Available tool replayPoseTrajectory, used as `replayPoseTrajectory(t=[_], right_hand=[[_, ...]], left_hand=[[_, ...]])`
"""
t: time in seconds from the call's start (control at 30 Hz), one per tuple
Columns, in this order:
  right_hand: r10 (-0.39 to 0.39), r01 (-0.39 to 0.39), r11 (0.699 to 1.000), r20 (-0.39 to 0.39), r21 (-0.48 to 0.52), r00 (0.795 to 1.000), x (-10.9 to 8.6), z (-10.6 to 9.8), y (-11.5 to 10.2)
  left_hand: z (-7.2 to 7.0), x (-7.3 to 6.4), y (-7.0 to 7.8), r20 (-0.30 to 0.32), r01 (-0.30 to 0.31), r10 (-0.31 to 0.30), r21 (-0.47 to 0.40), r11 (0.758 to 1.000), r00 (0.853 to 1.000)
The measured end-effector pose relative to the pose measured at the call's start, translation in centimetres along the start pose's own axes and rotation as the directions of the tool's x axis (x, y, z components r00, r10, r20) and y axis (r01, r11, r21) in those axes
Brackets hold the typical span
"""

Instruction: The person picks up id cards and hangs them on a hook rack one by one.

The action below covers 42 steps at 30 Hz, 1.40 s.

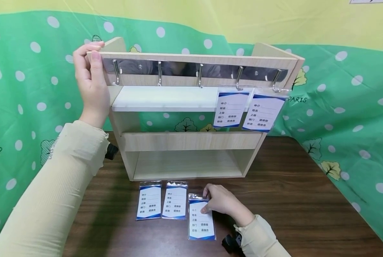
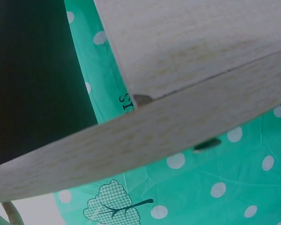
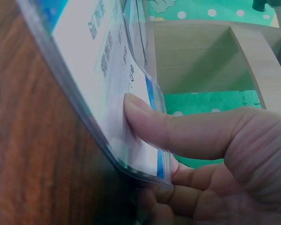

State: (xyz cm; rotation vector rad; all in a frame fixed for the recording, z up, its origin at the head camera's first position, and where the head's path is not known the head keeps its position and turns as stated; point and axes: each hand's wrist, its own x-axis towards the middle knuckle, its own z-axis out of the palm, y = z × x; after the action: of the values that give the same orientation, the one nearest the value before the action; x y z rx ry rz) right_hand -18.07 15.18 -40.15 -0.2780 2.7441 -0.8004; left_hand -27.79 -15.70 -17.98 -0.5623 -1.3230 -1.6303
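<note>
My left hand (image 1: 93, 85) grips the upper left corner of a wooden shelf rack (image 1: 191, 141), thumb in front and fingers over the edge. Down on the table, my right hand (image 1: 221, 201) pinches the top right part of a badge in a clear sleeve (image 1: 201, 221). In the right wrist view the thumb (image 3: 178, 129) presses its face, fingers behind, and that edge bends up. Left of it lie a second badge (image 1: 174, 202) and a third badge (image 1: 149, 202). Two more badges hang at the rack's right end, an inner badge (image 1: 232, 109) and an outer badge (image 1: 264, 112).
A metal strip with several hooks (image 1: 200, 75) runs along the rack's top board. Below it is a white shelf (image 1: 165, 98). The rack stands on a dark wooden table (image 1: 291, 200), with a green dotted cloth (image 1: 355, 117) behind and beside it.
</note>
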Motion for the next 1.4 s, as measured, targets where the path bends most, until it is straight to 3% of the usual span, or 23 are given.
replayPoseTrajectory(t=[0.33, 0.63, 0.93, 1.4], right_hand=[[0.0, -0.001, 0.995, 0.007, 0.099, 1.0, 0.2, -0.1, 0.3], [-0.072, 0.075, 0.987, -0.029, 0.145, 0.997, 0.1, -0.6, 0.8], [-0.063, 0.082, 0.954, -0.074, 0.289, 0.995, 0.0, -2.0, 1.0], [-0.102, 0.12, 0.936, -0.069, 0.331, 0.992, -0.6, -3.1, 1.0]], left_hand=[[0.3, -0.2, 0.7, -0.007, 0.014, -0.014, -0.021, 1.0, 1.0], [0.2, -0.2, 0.6, -0.003, 0.027, -0.027, 0.01, 1.0, 1.0], [0.2, -0.2, 0.8, -0.011, 0.021, -0.021, -0.001, 1.0, 1.0], [-0.2, -0.1, 0.2, -0.009, 0.02, -0.02, 0.02, 1.0, 1.0]])
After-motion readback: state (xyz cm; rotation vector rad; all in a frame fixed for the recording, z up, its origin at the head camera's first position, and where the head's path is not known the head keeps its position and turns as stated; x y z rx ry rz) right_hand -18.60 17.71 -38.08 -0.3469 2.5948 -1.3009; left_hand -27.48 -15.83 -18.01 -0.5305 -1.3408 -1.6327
